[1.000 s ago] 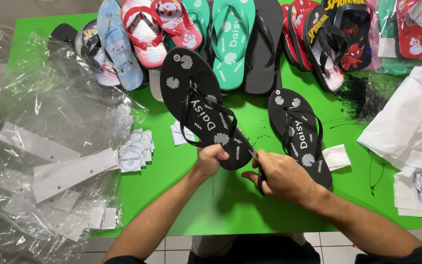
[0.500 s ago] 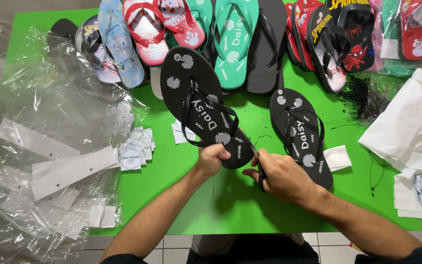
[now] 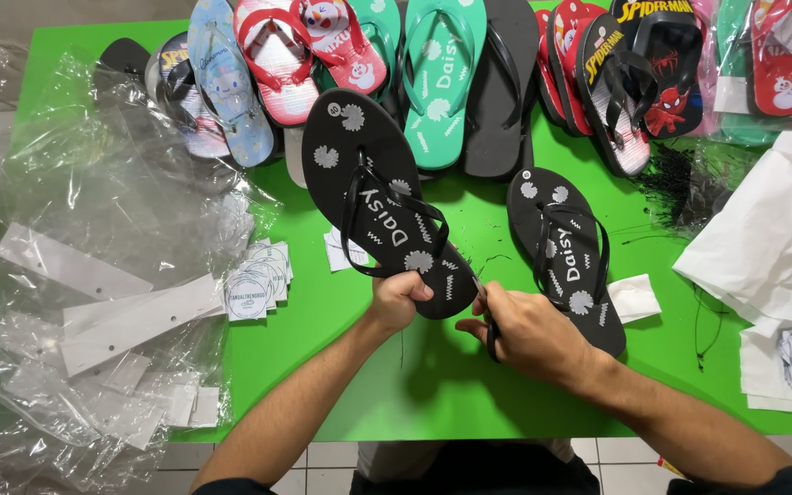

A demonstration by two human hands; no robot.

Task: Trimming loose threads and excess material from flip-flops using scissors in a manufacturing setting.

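My left hand (image 3: 400, 299) grips the heel end of a black flip-flop (image 3: 368, 174) with white flower prints, its toe pointing away and to the left. My right hand (image 3: 532, 332) is closed around a small dark tool (image 3: 490, 341) whose tip meets the heel of that flip-flop. The matching black flip-flop (image 3: 568, 252) lies flat on the green table (image 3: 433, 385), just right of my right hand and partly behind it.
A row of coloured flip-flops (image 3: 442, 73) lines the table's far edge. Clear plastic bags (image 3: 93, 238) and white card strips (image 3: 139, 316) cover the left side. Round paper tags (image 3: 254, 284) lie left of my hands. White tissue paper (image 3: 767, 238) sits at the right.
Both hands and the held flip-flop stay almost in place; my right hand has shifted slightly at the heel.
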